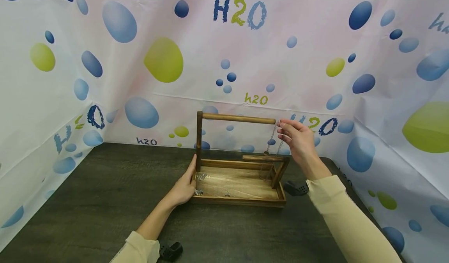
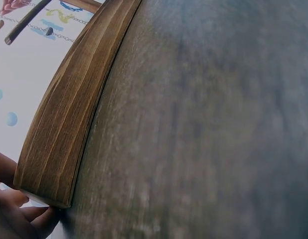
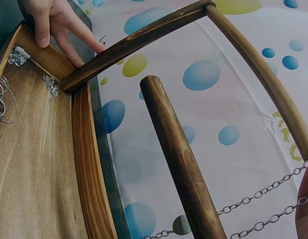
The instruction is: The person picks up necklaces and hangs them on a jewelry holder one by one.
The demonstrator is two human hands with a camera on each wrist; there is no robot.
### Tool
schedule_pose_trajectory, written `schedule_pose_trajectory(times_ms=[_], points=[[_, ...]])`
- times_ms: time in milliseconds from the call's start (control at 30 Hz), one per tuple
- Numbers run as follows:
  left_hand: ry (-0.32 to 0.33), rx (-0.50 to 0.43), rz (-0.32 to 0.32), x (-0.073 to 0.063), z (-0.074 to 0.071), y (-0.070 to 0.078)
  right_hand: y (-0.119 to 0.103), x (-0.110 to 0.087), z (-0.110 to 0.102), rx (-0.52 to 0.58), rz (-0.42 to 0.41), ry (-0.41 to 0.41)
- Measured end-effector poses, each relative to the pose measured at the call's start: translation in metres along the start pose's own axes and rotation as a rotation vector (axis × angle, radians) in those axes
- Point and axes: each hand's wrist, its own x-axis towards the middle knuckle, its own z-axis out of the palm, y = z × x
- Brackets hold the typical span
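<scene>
A wooden jewelry stand [image 1: 242,203] has a shallow tray and two bars, one high and one low, each on its own post. My left hand [image 1: 183,187] holds the tray's left end, its thumb over the rim in the right wrist view and its other fingers outside. At the free end of the high bar [image 1: 242,118], my right hand [image 1: 298,138] pinches a silver chain necklace [image 3: 263,190] between thumb and fingers. The necklace hangs in two strands near the low bar [image 1: 261,159], with a small round pendant [image 3: 182,225] on one strand.
Two small heaps of silver chain [image 3: 18,56] lie at the tray's left end. Thin metal hoops [image 3: 0,107] are by the tray's front wall. The stand is on a dark wood-grain table [image 1: 105,204], with a patterned backdrop [image 1: 196,29] behind.
</scene>
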Motion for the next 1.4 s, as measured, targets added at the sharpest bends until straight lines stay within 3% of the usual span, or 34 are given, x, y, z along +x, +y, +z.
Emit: schedule_pose_trajectory(times_ms=[1400], points=[[0.005, 0.000, 0.025, 0.003, -0.001, -0.003, -0.006, 0.021, 0.014, -0.074, -0.018, -0.007]])
